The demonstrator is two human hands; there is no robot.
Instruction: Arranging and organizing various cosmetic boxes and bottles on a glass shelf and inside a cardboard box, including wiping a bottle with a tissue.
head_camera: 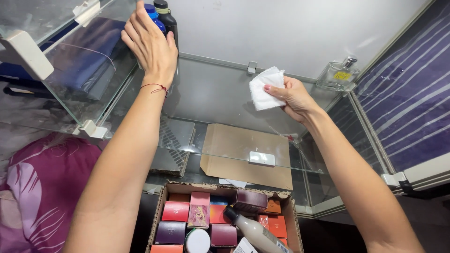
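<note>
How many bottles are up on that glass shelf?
3. A blue-capped bottle and a black bottle stand together at the far left, partly behind the left hand. A clear square bottle sits in the far right corner. More could be hidden behind the hand.

A clear glass shelf [220, 100] inside a glass display case carries a square clear glass perfume bottle with a silver cap [338, 74] at its far right corner and two tall bottles at the far left, one blue [154, 16], one black [167, 19], side by side. Below it, a lower shelf [300, 185] bears a flat brown paper envelope [246, 157] and a grey mat [172, 146].
</note>
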